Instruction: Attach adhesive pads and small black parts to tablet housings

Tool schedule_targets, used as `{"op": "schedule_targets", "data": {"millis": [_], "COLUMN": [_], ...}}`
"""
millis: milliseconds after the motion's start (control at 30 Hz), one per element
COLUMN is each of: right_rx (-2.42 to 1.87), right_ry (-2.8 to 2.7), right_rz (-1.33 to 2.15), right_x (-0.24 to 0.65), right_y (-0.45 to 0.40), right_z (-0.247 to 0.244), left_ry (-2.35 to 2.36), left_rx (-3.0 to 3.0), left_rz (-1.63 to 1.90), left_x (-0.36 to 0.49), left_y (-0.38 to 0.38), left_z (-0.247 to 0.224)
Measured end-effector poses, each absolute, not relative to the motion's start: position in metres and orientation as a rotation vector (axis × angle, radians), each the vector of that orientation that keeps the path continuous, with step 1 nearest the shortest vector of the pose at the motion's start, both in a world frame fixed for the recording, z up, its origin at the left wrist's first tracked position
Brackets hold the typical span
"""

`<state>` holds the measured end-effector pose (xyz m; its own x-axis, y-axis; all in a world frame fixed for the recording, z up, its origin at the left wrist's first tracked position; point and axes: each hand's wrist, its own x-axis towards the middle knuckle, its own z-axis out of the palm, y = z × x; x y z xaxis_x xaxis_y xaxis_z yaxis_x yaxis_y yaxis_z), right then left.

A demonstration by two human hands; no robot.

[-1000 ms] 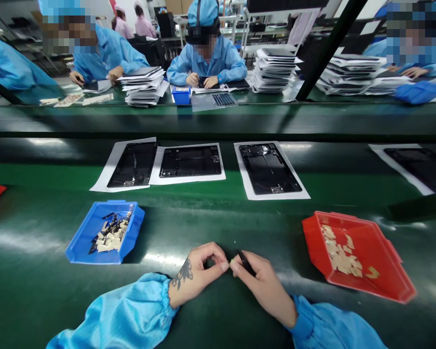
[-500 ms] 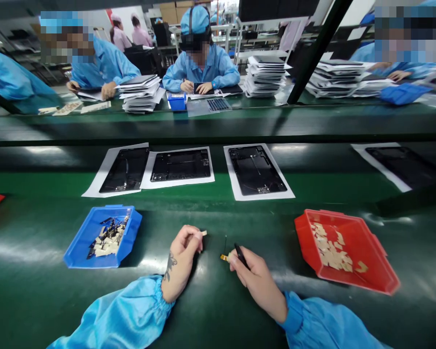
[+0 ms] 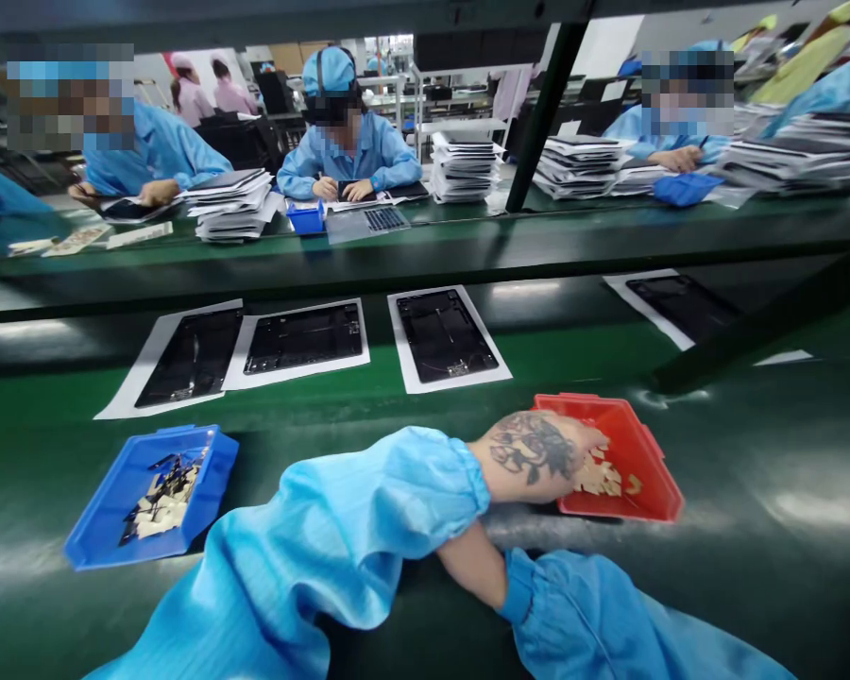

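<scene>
My left hand (image 3: 538, 455) reaches across to the red bin (image 3: 648, 463), its fingertips over the bin's left part. Small beige pieces (image 3: 601, 475) lie in that bin. Whether the fingers hold one of them is hidden. My right hand (image 3: 473, 564) is beneath the left forearm; only its wrist and part of its back show, and its fingers are covered. At the left stands a blue bin (image 3: 89, 529) with beige and black pieces (image 3: 161, 505) in it.
Opened black tablet housings (image 3: 303, 337) on white sheets lie beyond the bins. A dark slanted post (image 3: 757, 331) stands at the right. Across the bench, people in blue work beside stacks of sheets (image 3: 230, 203).
My left hand has crossed rightward over my right arm to the red bin. The right hand's fingers, with the black tool and gold-coloured piece, are now hidden. The view has turned right.
</scene>
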<state>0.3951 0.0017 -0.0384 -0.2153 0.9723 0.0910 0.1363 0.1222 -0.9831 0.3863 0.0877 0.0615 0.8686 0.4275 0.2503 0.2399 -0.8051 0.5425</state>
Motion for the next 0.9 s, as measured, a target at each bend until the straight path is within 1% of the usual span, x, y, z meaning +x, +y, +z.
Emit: {"op": "schedule_targets", "data": {"millis": [67,133,233,367,433,500,567,633,700,900], "right_rx": [-1.070,-1.046,-1.112,-1.239,-1.260,-1.247,-1.233,-1.223,-1.209,-1.223], "right_ry": [-1.527,-1.536,-1.555,-1.572,-1.565,-1.551,-1.537,-1.534,-1.546,-1.627], "right_rz": [1.237,1.269,1.262,1.220,1.232,1.277,1.329,1.379,1.428,1.457], "right_x": [0.392,0.390,0.390,0.390,0.390,0.390,0.391,0.392,0.393,0.394], "right_y": [0.003,0.004,0.004,0.003,0.003,0.004,0.004,0.005,0.005,0.006], "right_z": [-0.037,-0.036,-0.036,-0.040,-0.041,-0.042,-0.042,-0.040,-0.038,-0.035], "left_ry": [0.449,0.534,0.744,0.829,1.012,1.205,1.274,1.204,1.101,0.884], "left_rx": [2.483,2.378,2.238,2.134,1.998,1.741,1.469,1.240,1.108,0.956], "left_rz": [0.472,0.591,0.689,0.768,0.824,0.812,0.727,0.633,0.620,0.684], "left_x": [0.384,0.374,0.349,0.292,0.256,0.222,0.198,0.187,0.186,0.195], "left_y": [0.095,0.099,0.098,0.090,0.082,0.070,0.054,0.036,0.021,0.012], "left_z": [0.056,0.060,0.076,0.085,0.072,0.048,0.019,-0.006,-0.021,-0.024]}}
